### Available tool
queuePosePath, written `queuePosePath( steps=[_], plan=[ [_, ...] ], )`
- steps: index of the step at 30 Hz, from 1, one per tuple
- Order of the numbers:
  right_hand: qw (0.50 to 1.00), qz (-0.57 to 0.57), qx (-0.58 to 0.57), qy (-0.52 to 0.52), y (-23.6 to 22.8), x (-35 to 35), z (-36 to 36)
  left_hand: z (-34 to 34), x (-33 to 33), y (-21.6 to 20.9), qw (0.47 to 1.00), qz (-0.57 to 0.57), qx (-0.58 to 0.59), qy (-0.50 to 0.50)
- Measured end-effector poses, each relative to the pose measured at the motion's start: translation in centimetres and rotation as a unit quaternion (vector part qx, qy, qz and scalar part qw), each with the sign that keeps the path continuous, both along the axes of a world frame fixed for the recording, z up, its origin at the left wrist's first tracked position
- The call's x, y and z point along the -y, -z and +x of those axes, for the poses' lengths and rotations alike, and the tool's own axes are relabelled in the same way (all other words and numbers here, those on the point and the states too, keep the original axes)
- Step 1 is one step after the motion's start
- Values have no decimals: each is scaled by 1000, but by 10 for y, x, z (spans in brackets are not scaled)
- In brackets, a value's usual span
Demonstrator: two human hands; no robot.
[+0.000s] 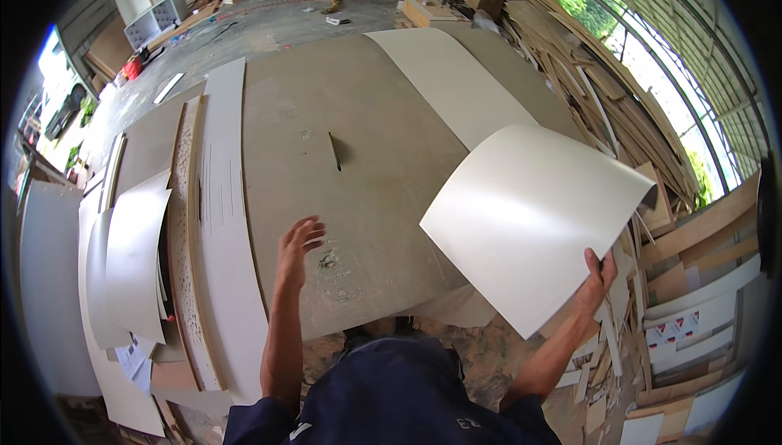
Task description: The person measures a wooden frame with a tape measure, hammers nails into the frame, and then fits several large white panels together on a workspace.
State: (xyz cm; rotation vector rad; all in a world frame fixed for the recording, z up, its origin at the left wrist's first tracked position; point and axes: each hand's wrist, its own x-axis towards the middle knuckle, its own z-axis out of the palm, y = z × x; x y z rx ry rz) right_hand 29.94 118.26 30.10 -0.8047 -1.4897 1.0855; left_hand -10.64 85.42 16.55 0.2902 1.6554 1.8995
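Observation:
My right hand (599,282) grips the near right edge of a thin, glossy white sheet (521,209), thumb on top. The sheet bows upward and its far right corner curls under. Part of it hangs over a long white strip (448,74) that lies on a large brown board (366,200). Above the board's left part, my left hand (300,248) holds nothing, its fingers apart. A thin dark pencil-like stick (334,152) lies near the board's middle, beyond my left hand.
To the left lie a long white strip (221,200), a speckled narrow board (186,217) and curved white sheets (134,241). Wood offcuts (582,78) are piled along the right. More scraps (684,339) fill the near right. Boxes (155,1) stand on the far floor.

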Motion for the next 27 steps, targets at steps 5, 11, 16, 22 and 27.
queuePosePath(
  steps=[5, 11, 16, 22, 27],
  plan=[
    [980, 110, 144, -76, -66, -3, 54, 28, -47, -44, 997, -2, -46, 54],
    [962, 201, 116, -140, -98, -35, 115, 19, -96, -80, 991, 94, -39, 82],
    [933, 232, 219, -167, -116, -112, 115, -3, -92, -76, 970, 236, -47, 19],
    [896, 221, 144, -358, -99, -189, 10, 52, 23, -13, 934, 292, 104, -181],
    [857, 154, 199, -450, -82, -174, -147, 128, 116, 33, 867, 314, 118, -368]
  ],
)
